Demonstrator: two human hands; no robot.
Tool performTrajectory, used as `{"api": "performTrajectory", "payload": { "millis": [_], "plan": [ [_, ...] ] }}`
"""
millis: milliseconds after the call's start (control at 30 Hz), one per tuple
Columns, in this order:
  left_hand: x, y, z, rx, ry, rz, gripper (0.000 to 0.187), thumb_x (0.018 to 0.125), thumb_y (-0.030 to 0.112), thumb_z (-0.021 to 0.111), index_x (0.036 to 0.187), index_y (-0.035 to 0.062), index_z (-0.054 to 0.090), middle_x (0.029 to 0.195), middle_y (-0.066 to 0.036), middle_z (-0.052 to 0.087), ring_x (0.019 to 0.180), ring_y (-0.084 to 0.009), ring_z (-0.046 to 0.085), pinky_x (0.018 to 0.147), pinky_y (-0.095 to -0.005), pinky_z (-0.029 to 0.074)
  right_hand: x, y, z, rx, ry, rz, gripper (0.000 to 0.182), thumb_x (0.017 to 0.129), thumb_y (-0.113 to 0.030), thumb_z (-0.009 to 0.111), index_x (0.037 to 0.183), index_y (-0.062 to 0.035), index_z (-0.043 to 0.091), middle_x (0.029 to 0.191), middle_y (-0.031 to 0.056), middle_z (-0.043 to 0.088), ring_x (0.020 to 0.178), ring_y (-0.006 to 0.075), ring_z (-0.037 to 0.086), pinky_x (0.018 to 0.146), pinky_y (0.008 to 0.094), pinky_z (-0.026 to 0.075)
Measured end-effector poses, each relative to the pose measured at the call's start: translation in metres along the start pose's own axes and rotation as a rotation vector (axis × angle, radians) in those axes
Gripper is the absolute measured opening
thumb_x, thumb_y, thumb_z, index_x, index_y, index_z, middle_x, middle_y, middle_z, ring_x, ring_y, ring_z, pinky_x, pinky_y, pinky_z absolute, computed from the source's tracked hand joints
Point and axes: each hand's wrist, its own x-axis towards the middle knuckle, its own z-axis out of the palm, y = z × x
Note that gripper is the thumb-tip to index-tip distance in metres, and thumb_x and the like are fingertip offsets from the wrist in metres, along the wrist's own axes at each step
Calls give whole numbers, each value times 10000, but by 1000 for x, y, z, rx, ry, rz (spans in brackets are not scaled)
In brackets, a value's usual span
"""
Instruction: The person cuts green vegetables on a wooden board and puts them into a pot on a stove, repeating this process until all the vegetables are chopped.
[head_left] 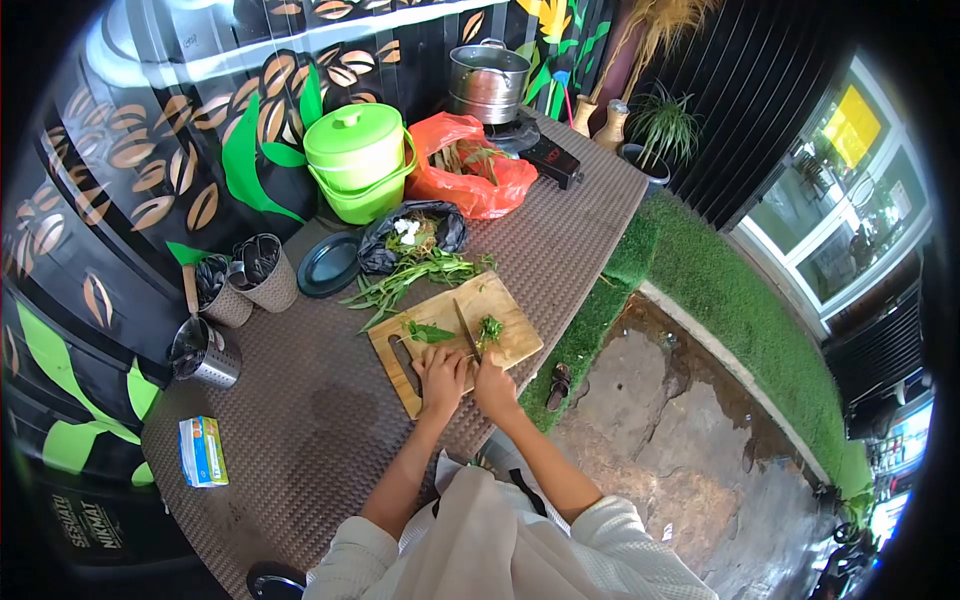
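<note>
A wooden cutting board (pixel 512 308) lies at an angle near the table's edge. My right hand (pixel 494 388) is closed around the handle of a knife (pixel 465 325), its blade pointing away from me over the board. Close beside it, my left hand (pixel 442 380) presses on the board with fingers bent over leafy greens; a long leaf (pixel 430 332) sticks out past the fingertips. Right of the blade sits a small heap of chopped greens (pixel 490 328). Beyond the board lies a loose bunch of uncut leafy stems (pixel 425 275). The fingertips of my left hand are partly hidden.
Behind the greens stand a black plastic bag (pixel 378 247) with scraps, a red bag (pixel 510 190), a green lidded bucket (pixel 352 150) and a steel pot (pixel 487 85) on a stove (pixel 552 160). Dark plates (pixel 330 265), utensil holders (pixel 268 280) and a tissue pack (pixel 203 452) are at left.
</note>
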Motion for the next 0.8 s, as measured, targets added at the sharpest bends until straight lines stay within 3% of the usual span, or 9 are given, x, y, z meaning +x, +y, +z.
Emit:
{"api": "performTrajectory", "payload": {
  "millis": [233, 433, 533, 800],
  "plan": [
    [3, 0, -1, 3, 2, 3, 174, 834, 179, 613, 921, 50, 689, 912, -59, 590, 977, -229, 494, 856, -404, 287, -16, -5, 6, -56, -15, 58, 404, 947, -281, 442, 1195, 23, 350, 850, 296, 635, 808, 442, 643, 696, 522, 520],
    [3, -1, 0, 45, 23, 18, 155, 823, 163, 621, 910, 55, 690, 898, -56, 588, 967, -226, 495, 849, -397, 291, -10, 1, 6, 18, -16, -23, 393, 959, -302, 401, 1191, 12, 353, 819, 275, 645, 793, 450, 641, 683, 525, 517],
    [4, 1, -3, 20, 24, 20, 149, 818, 160, 625, 904, 57, 690, 890, -53, 585, 964, -226, 495, 847, -394, 292, -21, -7, 14, -28, 12, 78, 372, 955, -292, 412, 1168, 9, 364, 796, 272, 643, 787, 445, 643, 670, 525, 519],
    [5, 1, -2, 45, 47, 30, 147, 810, 159, 632, 901, 56, 684, 892, -43, 591, 960, -223, 499, 845, -390, 292, -19, -9, 6, 53, 15, 26, 391, 956, -306, 410, 1163, 22, 365, 815, 298, 627, 791, 468, 624, 687, 549, 500]
  ]
}}
